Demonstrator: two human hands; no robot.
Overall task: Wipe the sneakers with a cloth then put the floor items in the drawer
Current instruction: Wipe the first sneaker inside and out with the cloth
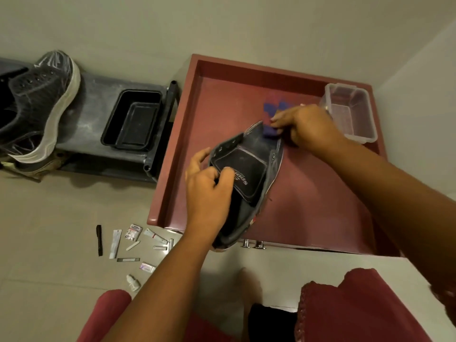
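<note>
From the head view, I have my left hand (207, 191) curled round the collar and tongue of the dark sneaker (249, 174), holding it up over the open red drawer (177, 134). My right hand (306, 127), just beyond the left, pinches the blue-and-red cloth (270, 114) and presses it against the sneaker's toe end. So I judge the wiping is in progress on this shoe, not finished.

Well to the left of my left hand, a second sneaker (42, 104) sits on a grey rack (98, 114) under a clear plastic wrap; whether it has been wiped I cannot tell.

Below and left of my left forearm, the floor items (134, 248) lie scattered on the tiles: small tubes, sachets, a dropper bottle, a black strap. None is in the drawer yet, so that whole step remains. Just beyond my right hand, a clear plastic box (350, 112) stands inside the drawer.
</note>
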